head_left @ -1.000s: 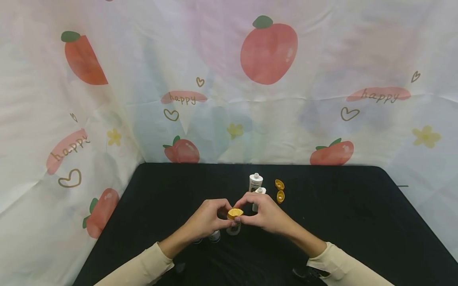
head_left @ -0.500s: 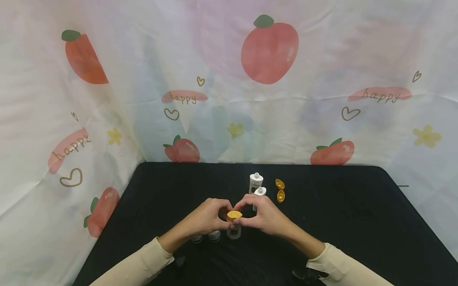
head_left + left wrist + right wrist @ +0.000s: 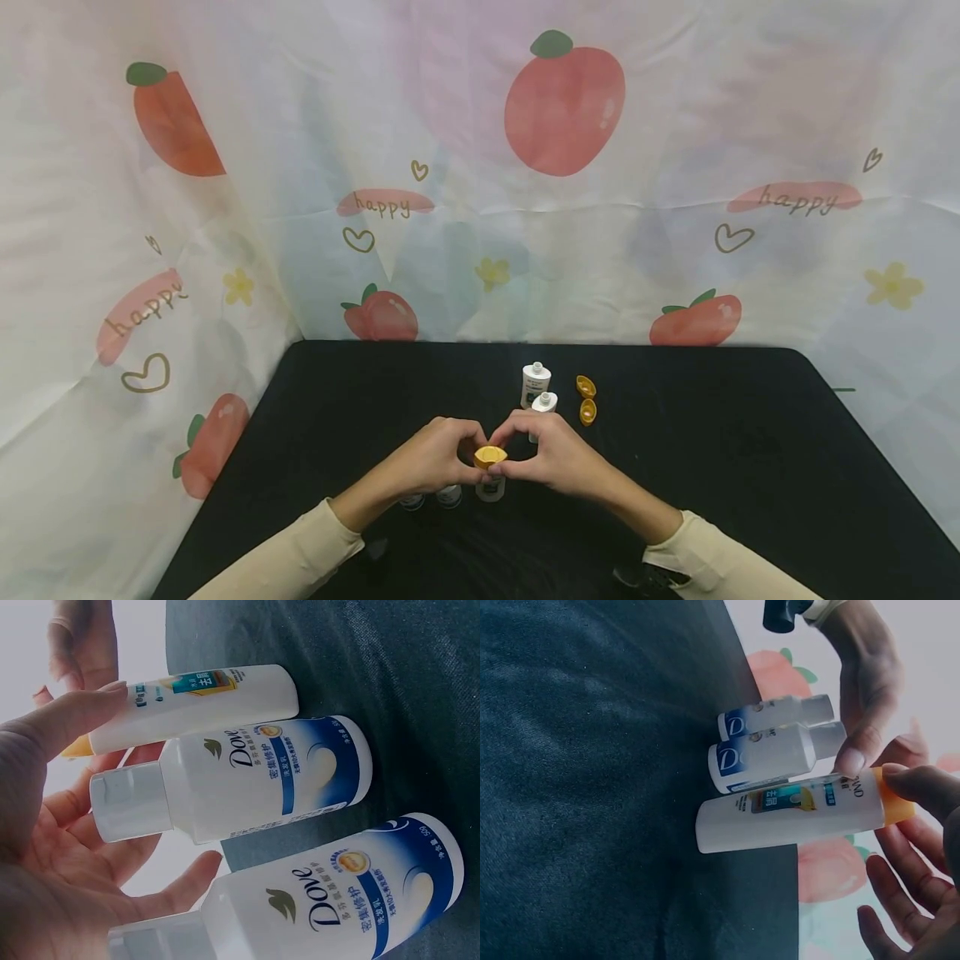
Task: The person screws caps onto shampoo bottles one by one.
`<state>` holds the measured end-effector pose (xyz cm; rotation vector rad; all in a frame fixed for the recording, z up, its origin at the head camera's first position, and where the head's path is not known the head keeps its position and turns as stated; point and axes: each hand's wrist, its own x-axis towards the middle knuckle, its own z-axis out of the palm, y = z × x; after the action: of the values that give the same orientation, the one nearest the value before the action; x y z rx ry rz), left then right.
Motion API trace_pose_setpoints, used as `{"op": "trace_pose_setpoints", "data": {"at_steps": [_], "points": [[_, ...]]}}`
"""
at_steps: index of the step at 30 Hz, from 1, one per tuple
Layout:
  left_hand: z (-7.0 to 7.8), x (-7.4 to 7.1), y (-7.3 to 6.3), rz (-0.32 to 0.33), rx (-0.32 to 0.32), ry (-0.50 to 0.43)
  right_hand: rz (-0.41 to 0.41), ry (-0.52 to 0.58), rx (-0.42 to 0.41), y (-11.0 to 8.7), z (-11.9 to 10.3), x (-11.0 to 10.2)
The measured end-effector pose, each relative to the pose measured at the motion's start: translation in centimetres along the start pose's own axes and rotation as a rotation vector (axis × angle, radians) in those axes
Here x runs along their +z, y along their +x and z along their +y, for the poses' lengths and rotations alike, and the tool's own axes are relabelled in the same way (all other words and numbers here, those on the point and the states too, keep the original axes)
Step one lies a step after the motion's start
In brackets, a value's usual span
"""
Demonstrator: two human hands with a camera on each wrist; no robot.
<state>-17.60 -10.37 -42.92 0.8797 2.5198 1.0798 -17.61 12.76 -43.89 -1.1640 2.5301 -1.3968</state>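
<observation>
A white shampoo bottle [image 3: 787, 814] with an orange-gold cap [image 3: 490, 457] stands upright between both hands. My left hand [image 3: 441, 454] holds it near the top, its thumb on the white upper body in the left wrist view. On the other side my right hand [image 3: 551, 450] pinches the cap, thumb pressed on its side in the right wrist view, other fingers spread. Two Dove bottles with pale caps, a nearer one [image 3: 337, 892] and a middle one [image 3: 225, 776], stand beside the held bottle under my left hand.
Two uncapped white bottles, one farther back [image 3: 536, 383] and one partly behind my right hand [image 3: 544, 403], stand on the black table [image 3: 720, 450]. To their right lie two gold caps, an upper [image 3: 586, 387] and a lower [image 3: 588, 412]. A printed curtain [image 3: 465, 125] surrounds the table.
The gold cap between my hands has sunk slightly toward the table, and my fingers have gone down with it. Both hands keep their hold on the shampoo bottle.
</observation>
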Motion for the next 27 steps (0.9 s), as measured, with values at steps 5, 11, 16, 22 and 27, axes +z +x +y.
{"op": "trace_pose_setpoints", "data": {"at_steps": [5,11,16,22,27], "points": [[-0.1,0.0,0.0,0.0,0.012,0.008,-0.004,-0.011,0.005,0.0,-0.1,-0.1],[-0.1,-0.1,0.0,-0.008,0.018,0.015,-0.012,-0.005,0.014,-0.1,-0.1,-0.2],[-0.1,0.0,0.0,-0.038,-0.003,-0.007,-0.024,-0.002,0.015,-0.1,-0.1,-0.2],[0.1,-0.1,0.0,-0.061,0.014,-0.021,-0.027,-0.014,-0.006,0.0,-0.2,-0.5],[0.4,-0.4,0.2,-0.077,0.027,-0.026,-0.03,0.024,-0.003,-0.1,-0.3,-1.2]]}}
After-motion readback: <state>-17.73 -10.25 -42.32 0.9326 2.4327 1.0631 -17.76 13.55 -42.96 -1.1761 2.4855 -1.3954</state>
